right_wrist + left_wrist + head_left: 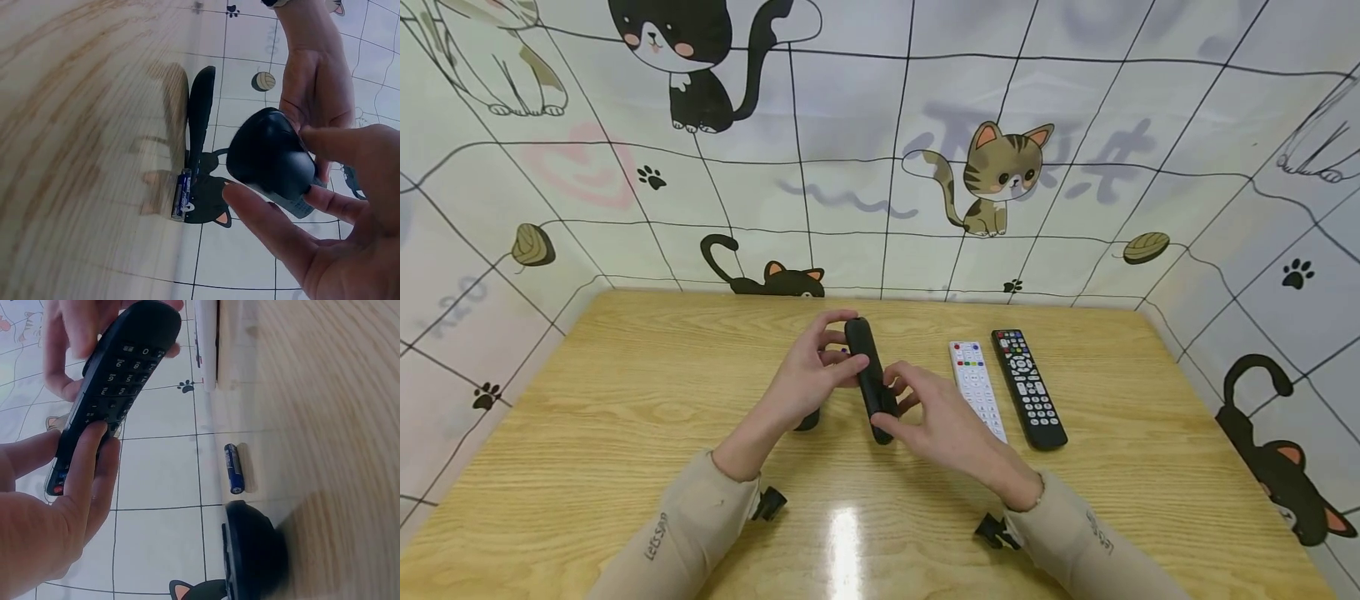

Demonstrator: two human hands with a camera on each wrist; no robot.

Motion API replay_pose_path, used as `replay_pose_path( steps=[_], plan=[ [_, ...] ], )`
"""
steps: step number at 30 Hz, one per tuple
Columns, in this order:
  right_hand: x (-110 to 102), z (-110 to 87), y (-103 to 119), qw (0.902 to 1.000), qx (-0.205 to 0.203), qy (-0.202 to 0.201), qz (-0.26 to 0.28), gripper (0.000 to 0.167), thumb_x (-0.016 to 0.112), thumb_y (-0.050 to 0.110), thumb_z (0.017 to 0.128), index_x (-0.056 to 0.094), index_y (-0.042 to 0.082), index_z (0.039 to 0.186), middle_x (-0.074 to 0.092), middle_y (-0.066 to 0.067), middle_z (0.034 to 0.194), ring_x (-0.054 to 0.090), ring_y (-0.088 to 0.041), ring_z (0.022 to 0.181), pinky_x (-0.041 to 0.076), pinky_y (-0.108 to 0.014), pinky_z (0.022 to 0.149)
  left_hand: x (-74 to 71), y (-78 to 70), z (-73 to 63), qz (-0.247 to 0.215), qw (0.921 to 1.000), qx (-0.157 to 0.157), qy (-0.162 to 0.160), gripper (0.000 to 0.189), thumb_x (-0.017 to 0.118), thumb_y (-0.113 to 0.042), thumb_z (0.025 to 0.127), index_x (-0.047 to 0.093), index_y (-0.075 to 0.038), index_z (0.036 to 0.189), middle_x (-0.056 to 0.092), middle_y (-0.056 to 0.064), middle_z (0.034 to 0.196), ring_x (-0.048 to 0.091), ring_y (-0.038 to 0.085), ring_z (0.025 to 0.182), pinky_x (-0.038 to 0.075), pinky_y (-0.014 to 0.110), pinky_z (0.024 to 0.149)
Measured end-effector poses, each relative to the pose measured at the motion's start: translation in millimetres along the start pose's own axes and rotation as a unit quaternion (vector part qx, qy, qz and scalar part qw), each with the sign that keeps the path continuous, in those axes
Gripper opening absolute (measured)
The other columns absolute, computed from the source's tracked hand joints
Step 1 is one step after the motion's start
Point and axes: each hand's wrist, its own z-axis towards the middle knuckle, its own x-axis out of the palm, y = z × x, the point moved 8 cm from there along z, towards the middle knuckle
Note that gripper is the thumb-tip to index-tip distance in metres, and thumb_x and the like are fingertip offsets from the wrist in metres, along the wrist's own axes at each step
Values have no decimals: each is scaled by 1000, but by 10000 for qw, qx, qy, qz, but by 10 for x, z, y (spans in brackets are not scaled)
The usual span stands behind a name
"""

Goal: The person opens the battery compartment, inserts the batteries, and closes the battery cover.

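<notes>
My left hand (805,371) grips a black remote control (867,367) around its far half, above the table. In the left wrist view the button face of this remote (115,381) shows; its plain back faces up in the head view. The fingers and thumb of my right hand (943,421) pinch the near end. Whether the battery cover there is on or loose, I cannot tell. A blue battery (234,469) lies on the table beneath. Beside it lies another black remote (200,112), mostly hidden behind my left hand in the head view.
On the right of the wooden table (625,392) lie a white remote (976,387), partly behind my right hand, and a long black remote (1030,392). A cat-print cloth (850,183) stands around the table's back and sides.
</notes>
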Motion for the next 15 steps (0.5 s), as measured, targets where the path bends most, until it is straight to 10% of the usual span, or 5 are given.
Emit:
replay_pose_path(
  steps=[15],
  plan=[
    [-89, -1, 20, 9988, 13, -482, -38, 27, 79, 12, 91, 60, 10, 111, 63, 0, 95, 65, -15, 80, 58, -26, 63, -87, 48, -33, 124, 9996, -28, -237, 58, 70, 4, 95, 48, -12, 146, 55, 23, 124, 68, 30, 99, 61, 44, 81]
  ],
)
